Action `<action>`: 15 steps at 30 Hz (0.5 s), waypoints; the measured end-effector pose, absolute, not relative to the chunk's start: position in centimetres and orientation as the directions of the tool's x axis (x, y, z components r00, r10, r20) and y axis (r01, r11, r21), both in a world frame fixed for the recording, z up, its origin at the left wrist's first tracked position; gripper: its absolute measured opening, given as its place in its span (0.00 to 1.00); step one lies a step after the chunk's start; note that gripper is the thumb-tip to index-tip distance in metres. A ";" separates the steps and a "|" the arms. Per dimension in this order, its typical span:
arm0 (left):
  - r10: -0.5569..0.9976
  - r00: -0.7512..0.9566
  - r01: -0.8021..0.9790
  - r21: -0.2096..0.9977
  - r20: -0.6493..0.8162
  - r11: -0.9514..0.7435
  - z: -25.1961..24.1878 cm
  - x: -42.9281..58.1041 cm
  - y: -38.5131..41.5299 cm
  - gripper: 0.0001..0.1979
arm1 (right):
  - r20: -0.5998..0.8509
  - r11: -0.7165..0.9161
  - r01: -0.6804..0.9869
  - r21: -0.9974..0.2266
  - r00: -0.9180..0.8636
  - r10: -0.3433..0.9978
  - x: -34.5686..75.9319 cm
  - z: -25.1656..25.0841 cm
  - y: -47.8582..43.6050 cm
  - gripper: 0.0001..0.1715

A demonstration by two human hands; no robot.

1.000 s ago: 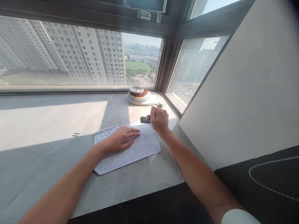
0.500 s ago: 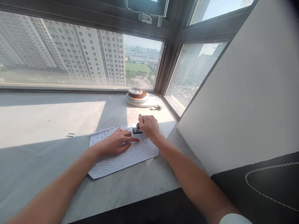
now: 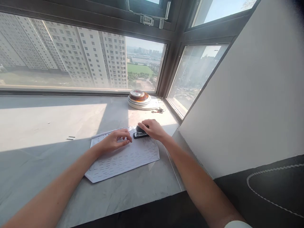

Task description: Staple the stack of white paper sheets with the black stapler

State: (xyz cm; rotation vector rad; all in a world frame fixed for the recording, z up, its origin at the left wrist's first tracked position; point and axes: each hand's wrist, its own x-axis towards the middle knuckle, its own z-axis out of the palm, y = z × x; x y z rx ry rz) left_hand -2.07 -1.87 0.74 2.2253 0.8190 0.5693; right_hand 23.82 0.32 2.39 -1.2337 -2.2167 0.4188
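My right hand [image 3: 153,129] is wrapped over the top of a black stapler [image 3: 140,135], which stands on the upper right part of a white sheet of paper [image 3: 123,164]. Rows of short dark dashes cover the paper's lower half, with dark marks along its top edge. Left of the stapler, my left hand [image 3: 116,139] rests on the paper. Its fingers are loosely bent, the thumb apart from them, with nothing held.
A stack of plates and round lids [image 3: 139,99] stands by the window corner, a small bunch of keys or trinkets [image 3: 158,110] beside it. Two thin staple strips [image 3: 70,138] lie on the grey stone sill [image 3: 47,171] at left. A white wall [image 3: 249,101] rises at right.
My left hand has drawn back left and its pointing finger has curled in. My right hand has flattened over the stapler, whose top now shows raised above its base.
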 end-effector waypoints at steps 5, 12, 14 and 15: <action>0.760 0.630 0.415 0.760 0.157 -0.501 0.6 -2.3 -1.5 0.12 | 0.213 0.645 0.602 -0.471 -0.632 0.745 25.5 2.7 0.6 0.20; 0.887 0.435 0.256 0.923 0.154 -0.286 -0.5 -2.4 -0.6 0.19 | 0.330 0.633 0.589 -0.502 -0.546 0.770 24.8 2.2 0.7 0.10; 0.937 0.305 0.112 0.970 0.173 -0.216 -0.9 -2.7 -0.1 0.21 | 0.400 0.637 0.551 -0.539 -0.498 0.769 23.7 1.7 0.4 0.10; 0.956 0.227 0.029 0.980 0.184 -0.195 -1.0 -2.9 0.1 0.21 | 0.423 0.643 0.523 -0.560 -0.487 0.764 23.1 1.4 0.2 0.12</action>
